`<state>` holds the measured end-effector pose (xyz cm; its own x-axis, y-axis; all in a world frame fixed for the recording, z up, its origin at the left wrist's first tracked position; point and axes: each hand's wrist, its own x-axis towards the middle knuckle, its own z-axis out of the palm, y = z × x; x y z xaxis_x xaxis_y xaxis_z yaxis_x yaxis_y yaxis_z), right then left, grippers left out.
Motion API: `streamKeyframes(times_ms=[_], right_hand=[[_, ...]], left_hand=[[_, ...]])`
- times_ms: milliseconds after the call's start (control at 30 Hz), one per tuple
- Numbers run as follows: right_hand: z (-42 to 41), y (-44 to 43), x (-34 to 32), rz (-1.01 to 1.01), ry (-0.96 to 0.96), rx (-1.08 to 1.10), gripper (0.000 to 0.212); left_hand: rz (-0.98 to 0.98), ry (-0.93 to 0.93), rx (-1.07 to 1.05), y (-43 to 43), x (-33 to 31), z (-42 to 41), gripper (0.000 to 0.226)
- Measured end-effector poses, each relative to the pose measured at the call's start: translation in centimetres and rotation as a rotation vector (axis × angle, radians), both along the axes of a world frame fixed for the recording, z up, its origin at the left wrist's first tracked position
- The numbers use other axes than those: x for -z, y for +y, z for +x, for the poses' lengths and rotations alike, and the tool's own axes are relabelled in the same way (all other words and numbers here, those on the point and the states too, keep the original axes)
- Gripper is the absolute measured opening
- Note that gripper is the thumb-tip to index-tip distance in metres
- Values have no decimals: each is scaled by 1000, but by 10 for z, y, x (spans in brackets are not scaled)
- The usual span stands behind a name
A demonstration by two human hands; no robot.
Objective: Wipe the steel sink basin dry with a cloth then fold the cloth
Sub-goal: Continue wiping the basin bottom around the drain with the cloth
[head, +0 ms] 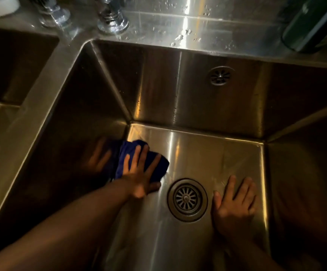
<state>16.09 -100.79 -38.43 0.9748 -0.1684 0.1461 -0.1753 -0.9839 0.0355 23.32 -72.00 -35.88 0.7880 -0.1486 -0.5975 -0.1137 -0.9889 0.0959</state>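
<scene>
Sink basin [207,153]: cloth [129,146] under left hand [139,178]; ledge [154,22] droplets [179,37].

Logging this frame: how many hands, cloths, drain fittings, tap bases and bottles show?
Hands: 2, left hand and right hand
Cloths: 1, blue cloth
Drain fittings: 2, floor drain and overflow
Tap bases: 2, left tap base, right tap base
Bottles: 1, green bottle
Total: 8

The basin floor [198,149] is free along the back wall. The left hand [139,178] on the cloth [124,149] fills the left corner; the right hand [235,206] lies flat beside the drain [187,199].
</scene>
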Motion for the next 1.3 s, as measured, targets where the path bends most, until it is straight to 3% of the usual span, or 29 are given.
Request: streamKeyframes(times_ms=[133,233,333,533,733,933,1067,1233,1300], right_hand=[[0,-1,5,-17,-1,2,64],[0,-2,10,-13,5,18,65],[1,-3,13,-6,20,23,66],[2,-3,15,8,46,39,66],[3,-1,10,18,96,58,67],[3,0,6,22,135,64,69],[3,0,5,20,152,74,69],[2,1,4,39,157,83,69],[2,0,5,52,156,83,69]], left_hand=[[-27,-82,-68,-5,-5,52,90],[-81,-344,-100,-4,-9,63,94],[25,-520,-232,-14,-8,48,94],[-58,-402,-507,-44,-4,46,80],[-91,-366,-512,-71,-9,49,77],[-101,-296,-255,-53,-4,30,75],[-126,-225,-41,-40,-4,-26,76],[-65,-330,316,-15,-10,-133,79],[-28,-445,474,-5,-6,-176,68]])
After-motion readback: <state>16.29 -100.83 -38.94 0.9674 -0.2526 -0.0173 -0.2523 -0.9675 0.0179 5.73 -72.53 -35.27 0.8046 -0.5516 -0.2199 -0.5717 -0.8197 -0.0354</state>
